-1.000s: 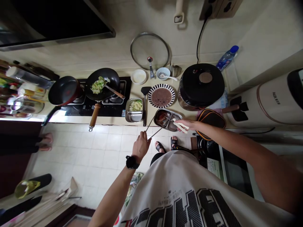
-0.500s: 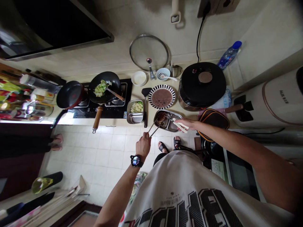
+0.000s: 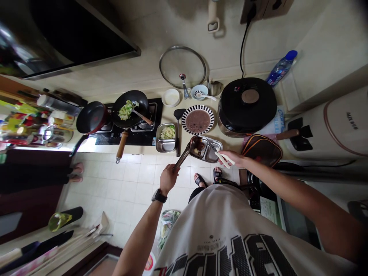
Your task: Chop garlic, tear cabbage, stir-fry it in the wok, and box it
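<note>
My left hand (image 3: 168,178), with a dark watch on the wrist, is closed round metal tongs (image 3: 184,154). The tongs pinch a brown piece of meat (image 3: 193,142) at the left end of a steel tray (image 3: 211,152) on the counter edge. My right hand (image 3: 233,157) is closed on white-handled scissors (image 3: 222,159) whose blades reach into the same tray. Brown sauce lies in the tray's left compartment.
Behind the tray stand a striped plate of brown food (image 3: 198,120), a black spatula (image 3: 178,128) and a small steel tray of chopped greens (image 3: 166,135). A wok of greens (image 3: 130,111) and a dark pan (image 3: 91,117) sit on the stove. A black cooker (image 3: 247,104) is right. Another person's feet (image 3: 75,172) are left.
My left hand has drawn the tongs together on the meat and lifted it toward the tray's left end. My right hand with the scissors has shifted slightly right. The view has moved a little.
</note>
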Available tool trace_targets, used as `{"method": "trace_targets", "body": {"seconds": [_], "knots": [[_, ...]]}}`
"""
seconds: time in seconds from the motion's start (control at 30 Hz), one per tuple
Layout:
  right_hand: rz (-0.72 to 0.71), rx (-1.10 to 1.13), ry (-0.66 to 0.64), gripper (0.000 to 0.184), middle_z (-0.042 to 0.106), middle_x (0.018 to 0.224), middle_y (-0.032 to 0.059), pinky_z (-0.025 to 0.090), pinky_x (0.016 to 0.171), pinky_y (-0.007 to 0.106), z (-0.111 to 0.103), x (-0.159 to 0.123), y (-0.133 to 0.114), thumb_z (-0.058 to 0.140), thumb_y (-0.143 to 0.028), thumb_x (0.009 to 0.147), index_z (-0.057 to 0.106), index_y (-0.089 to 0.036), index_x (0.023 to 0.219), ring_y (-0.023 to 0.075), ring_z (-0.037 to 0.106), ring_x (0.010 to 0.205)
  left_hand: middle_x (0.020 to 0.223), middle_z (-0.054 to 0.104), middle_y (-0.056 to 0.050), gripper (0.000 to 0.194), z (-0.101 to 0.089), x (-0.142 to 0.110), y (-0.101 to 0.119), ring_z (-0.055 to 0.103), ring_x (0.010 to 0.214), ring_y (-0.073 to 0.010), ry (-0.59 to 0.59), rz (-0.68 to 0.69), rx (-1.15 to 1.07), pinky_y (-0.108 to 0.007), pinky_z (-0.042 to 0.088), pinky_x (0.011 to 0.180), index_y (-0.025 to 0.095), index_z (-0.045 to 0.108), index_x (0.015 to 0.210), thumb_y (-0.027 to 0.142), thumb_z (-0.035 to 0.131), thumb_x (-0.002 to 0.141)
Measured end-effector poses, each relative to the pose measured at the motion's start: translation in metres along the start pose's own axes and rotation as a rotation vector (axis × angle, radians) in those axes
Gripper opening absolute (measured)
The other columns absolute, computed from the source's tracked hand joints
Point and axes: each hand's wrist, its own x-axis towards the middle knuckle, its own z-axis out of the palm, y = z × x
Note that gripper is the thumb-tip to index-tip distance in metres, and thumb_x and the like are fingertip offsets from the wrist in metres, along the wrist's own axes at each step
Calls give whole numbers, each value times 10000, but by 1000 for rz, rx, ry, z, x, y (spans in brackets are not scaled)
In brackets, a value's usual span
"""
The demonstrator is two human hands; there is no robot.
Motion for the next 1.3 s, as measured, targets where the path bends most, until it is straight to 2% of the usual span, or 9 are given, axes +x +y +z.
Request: {"method": "trace_targets", "body": {"seconds": [0.13, 0.3, 0.53, 0.73, 0.87, 1.0, 1.13, 1.3], "knots": [[15, 23, 20, 343, 679, 792, 79, 450, 506, 236, 5, 5, 11, 510, -490, 972, 607, -183, 855, 170, 622, 681, 899, 699, -59, 340, -1, -3, -19, 728, 643, -189, -25, -48, -307, -277, 515, 589, 168, 656, 955, 500, 653, 881], [-2, 62, 41, 334, 709, 818, 96, 465, 500, 229, 9, 9, 21, 587, -504, 938, 620, -180, 862, 181, 670, 717, 870, 699, -52, 504, -8, -21, -22, 750, 686, -218, -45, -192, -522, -306, 579, 627, 150, 677, 999, 590, 757, 768], [44, 73, 6, 372, 703, 808, 96, 445, 520, 224, 10, 2, 25, 506, -495, 985, 625, -169, 851, 145, 612, 634, 759, 671, -13, 513, -21, -47, -14, 736, 707, -205, -37, -331, -692, -311, 582, 696, 150, 694, 971, 584, 802, 720], [26, 192, 4, 307, 693, 882, 71, 494, 618, 236, 26, -6, 18, 510, -470, 989, 631, -191, 942, 172, 668, 792, 789, 673, -17, 431, -24, -60, -10, 712, 731, -158, -20, -392, -899, -230, 529, 654, 156, 662, 871, 535, 819, 740], [1, 200, -56, 303, 695, 924, 69, 508, 646, 243, 56, -1, 1, 538, -482, 975, 640, -197, 967, 181, 679, 848, 797, 675, -21, 442, -33, -65, -19, 693, 719, -127, 18, -445, -1062, -194, 514, 627, 144, 676, 867, 505, 870, 700], [40, 249, -111, 299, 697, 892, 70, 513, 612, 242, 104, 14, -29, 531, -477, 982, 638, -200, 943, 175, 673, 797, 795, 684, -22, 438, -45, -59, -36, 684, 707, -114, 69, -469, -1176, -180, 507, 612, 138, 689, 862, 474, 898, 676], [28, 287, -94, 317, 697, 833, 69, 522, 596, 251, 152, 39, -60, 531, -475, 981, 650, -186, 926, 178, 668, 757, 796, 693, -23, 419, -56, -38, -63, 688, 712, -114, 92, -458, -1227, -181, 504, 626, 138, 697, 859, 441, 914, 666], [34, 355, -17, 338, 719, 899, 76, 527, 595, 259, 198, 79, -84, 542, -500, 971, 661, -184, 989, 190, 692, 821, 786, 688, -17, 370, -69, 1, -106, 688, 698, -120, 30, -404, -1231, -198, 492, 635, 143, 704, 838, 428, 895, 702]]}}
